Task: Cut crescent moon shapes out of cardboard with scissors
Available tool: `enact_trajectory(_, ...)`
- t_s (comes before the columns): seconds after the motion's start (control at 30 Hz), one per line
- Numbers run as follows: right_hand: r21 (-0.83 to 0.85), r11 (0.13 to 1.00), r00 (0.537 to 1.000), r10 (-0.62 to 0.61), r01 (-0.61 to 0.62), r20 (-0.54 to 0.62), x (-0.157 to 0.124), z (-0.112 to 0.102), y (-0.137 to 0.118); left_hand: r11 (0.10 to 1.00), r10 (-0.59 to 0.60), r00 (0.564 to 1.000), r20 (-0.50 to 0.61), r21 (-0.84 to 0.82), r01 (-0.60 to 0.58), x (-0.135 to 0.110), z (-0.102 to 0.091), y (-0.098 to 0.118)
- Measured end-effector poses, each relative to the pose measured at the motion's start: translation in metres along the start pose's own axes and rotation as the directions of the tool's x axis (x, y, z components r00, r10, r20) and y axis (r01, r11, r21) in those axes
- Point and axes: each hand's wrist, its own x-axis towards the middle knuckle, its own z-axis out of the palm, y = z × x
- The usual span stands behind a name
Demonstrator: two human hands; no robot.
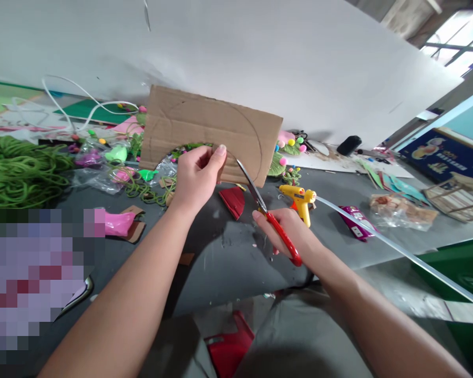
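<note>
My left hand point(200, 170) pinches a sheet of brown cardboard point(205, 116) at the edge of a curved cutout in its lower side. A drawn arc runs across the sheet above that cutout. In my right hand point(287, 231) is a pair of scissors point(279, 231) with red handles, its blades against the cardboard right of my left thumb. Below the sheet, on the grey table point(224, 262), lies a dark red folded piece point(233, 201). A yellow glue gun point(299, 198) with a long clear glue stick point(394, 247) rests just beyond my right hand.
Green cord point(19, 170) is heaped at the left, beside small coloured balloons and plastic bags. A pink packet point(118, 223) lies nearer me. To the right are a purple packet point(358, 223) and a clear bag point(402, 210). A white panel point(260, 52) stands behind.
</note>
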Motion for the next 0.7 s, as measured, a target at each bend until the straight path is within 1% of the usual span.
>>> enact_trajectory(0.07, -0.013, 1.000, 0.999, -0.021, 0.021, -0.026, 0.0007, 0.0009, 0.0011, 1.000, -0.021, 1.000, 0.000, -0.017, 0.021, -0.0006, 0.0003, 0.0001)
enact_trajectory(0.27, -0.017, 1.000, 0.999, -0.027, 0.026, -0.041, 0.0016, 0.0021, 0.0040, 0.998, -0.031, 1.000, 0.002, -0.055, 0.031, -0.0021, 0.0022, 0.0024)
enact_trajectory(0.5, 0.012, 1.000, 0.999, 0.022, -0.021, -0.033, 0.0001, 0.0037, 0.0080, 0.997, -0.020, 1.000, 0.009, -0.075, 0.021, -0.0025, 0.0031, 0.0017)
enact_trajectory(0.7, 0.013, 1.000, 0.996, 0.024, -0.023, -0.082, -0.0007, 0.0060, 0.0102, 0.993, -0.037, 0.999, 0.006, -0.108, 0.037, -0.0017, 0.0050, -0.0016)
